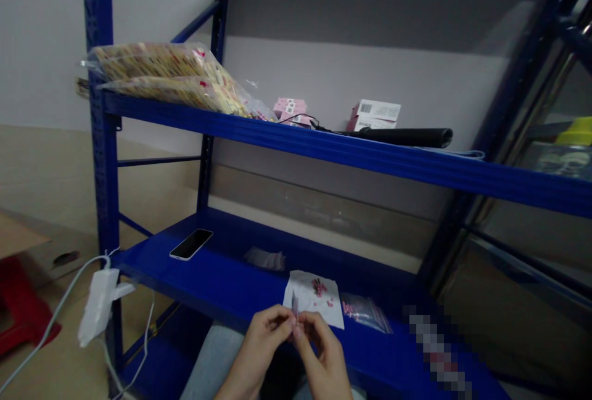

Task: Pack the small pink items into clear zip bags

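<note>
My left hand (263,339) and my right hand (324,351) meet at the bottom middle, fingertips pinched together on a thin small strip (295,305) that stands upright between them. Just beyond them a white sheet of paper (306,292) lies on the lower blue shelf (217,277), with several tiny pink pieces (319,289) scattered on it. A small clear bag (365,312) with pink bits lies right of the paper. Another clear bag (266,258) lies behind it on the left.
A phone (191,243) lies on the lower shelf's left. The upper shelf (324,150) carries wrapped packets (171,76), pink boxes (291,109), a white box (374,113) and a black cylinder (407,137). A white power adapter (99,301) hangs by the left post; a red stool (21,307) stands left.
</note>
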`<state>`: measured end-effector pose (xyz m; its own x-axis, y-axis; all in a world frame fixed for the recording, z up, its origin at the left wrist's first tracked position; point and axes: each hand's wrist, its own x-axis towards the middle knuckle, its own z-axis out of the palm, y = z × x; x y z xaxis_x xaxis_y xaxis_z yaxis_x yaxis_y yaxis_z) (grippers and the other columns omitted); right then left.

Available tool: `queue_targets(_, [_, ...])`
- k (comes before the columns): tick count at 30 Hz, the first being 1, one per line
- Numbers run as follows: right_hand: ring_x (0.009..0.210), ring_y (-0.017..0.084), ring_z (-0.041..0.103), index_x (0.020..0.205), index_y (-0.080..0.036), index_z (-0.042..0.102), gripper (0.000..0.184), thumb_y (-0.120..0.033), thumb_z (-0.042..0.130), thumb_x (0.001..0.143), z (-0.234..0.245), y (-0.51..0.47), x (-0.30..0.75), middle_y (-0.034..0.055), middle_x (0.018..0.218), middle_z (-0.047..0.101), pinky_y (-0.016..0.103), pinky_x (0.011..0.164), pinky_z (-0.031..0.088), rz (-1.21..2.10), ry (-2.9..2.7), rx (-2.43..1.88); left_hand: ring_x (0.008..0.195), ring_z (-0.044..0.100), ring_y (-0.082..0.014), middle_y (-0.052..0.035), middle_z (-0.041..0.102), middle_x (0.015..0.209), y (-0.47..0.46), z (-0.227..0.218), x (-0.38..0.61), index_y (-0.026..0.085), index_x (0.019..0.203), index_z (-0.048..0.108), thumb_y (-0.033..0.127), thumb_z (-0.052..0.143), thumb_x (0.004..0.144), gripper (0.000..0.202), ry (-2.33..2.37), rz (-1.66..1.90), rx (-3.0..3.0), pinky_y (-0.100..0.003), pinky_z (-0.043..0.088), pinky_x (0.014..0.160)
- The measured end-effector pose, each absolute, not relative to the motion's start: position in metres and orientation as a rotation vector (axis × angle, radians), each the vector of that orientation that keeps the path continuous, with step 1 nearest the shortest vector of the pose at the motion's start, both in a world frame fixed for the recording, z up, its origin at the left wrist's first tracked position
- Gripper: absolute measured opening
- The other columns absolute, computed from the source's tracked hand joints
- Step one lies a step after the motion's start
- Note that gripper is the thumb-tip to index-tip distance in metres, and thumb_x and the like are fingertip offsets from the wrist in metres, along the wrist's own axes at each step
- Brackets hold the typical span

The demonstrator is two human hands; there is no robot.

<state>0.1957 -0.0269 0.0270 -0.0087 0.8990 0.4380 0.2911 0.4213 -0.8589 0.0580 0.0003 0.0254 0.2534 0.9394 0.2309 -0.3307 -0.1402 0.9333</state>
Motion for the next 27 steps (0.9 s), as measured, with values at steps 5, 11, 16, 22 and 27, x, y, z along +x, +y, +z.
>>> queue_targets(5, [0.084, 0.021, 0.066, 0.093, -0.021, 0.072, 0.028, -0.045, 0.058, 0.091, 0.032, -0.029, 0.197, 0.0072, 0.091, 0.07, 0.025, 0.076, 0.053, 0.619, -1.601, -1.138, 0.078, 0.063, -0.0203, -0.0068, 0.072, 0.083, -0.004, 0.032, 0.051, 0.019, 0.084, 0.078, 0.044, 0.063, 0.088, 0.03, 0.827, 1.247, 1.538, -0.026, 0.048, 0.071])
queue_targets(11, [0.088, 0.021, 0.068, 0.101, -0.025, 0.075, 0.024, -0.037, 0.055, 0.094, 0.036, -0.036, 0.207, 0.0075, 0.093, 0.071, 0.026, 0.08, 0.054, 0.476, -1.703, -1.155, 0.082, 0.066, -0.0214, -0.0051, 0.074, 0.085, -0.011, 0.045, 0.046, 0.025, 0.084, 0.079, 0.033, 0.058, 0.093, 0.025, 0.936, 1.234, 1.817, -0.026, 0.048, 0.076])
queue_targets(16, [0.086, 0.022, 0.07, 0.1, -0.022, 0.073, 0.024, -0.036, 0.055, 0.093, 0.026, -0.035, 0.206, 0.0084, 0.095, 0.073, 0.026, 0.077, 0.055, 0.382, -1.653, -1.218, 0.072, 0.062, -0.019, -0.0038, 0.068, 0.077, -0.014, 0.04, 0.054, 0.023, 0.076, 0.073, 0.031, 0.055, 0.092, 0.025, 1.008, 1.204, 1.891, -0.026, 0.045, 0.067])
queue_targets(22, [0.066, 0.017, 0.063, 0.094, -0.023, 0.066, 0.014, -0.03, 0.054, 0.09, 0.025, -0.036, 0.204, 0.0026, 0.079, 0.069, 0.022, 0.062, 0.05, 0.301, -1.626, -1.268, 0.08, 0.058, -0.0215, -0.0052, 0.062, 0.083, -0.013, 0.024, 0.062, 0.023, 0.074, 0.057, 0.022, 0.046, 0.091, 0.02, 1.251, 1.199, 2.036, -0.03, 0.042, 0.071])
queue_targets(27, [0.073, 0.019, 0.063, 0.07, -0.025, 0.068, 0.028, -0.012, 0.046, 0.082, 0.035, -0.039, 0.215, 0.0037, 0.079, 0.066, 0.024, 0.066, 0.046, 0.289, -1.953, -1.426, 0.078, 0.058, -0.0231, -0.0046, 0.061, 0.077, -0.007, 0.024, 0.053, 0.023, 0.07, 0.055, 0.015, 0.047, 0.083, 0.017, 1.431, 0.948, 2.236, -0.032, 0.038, 0.071])
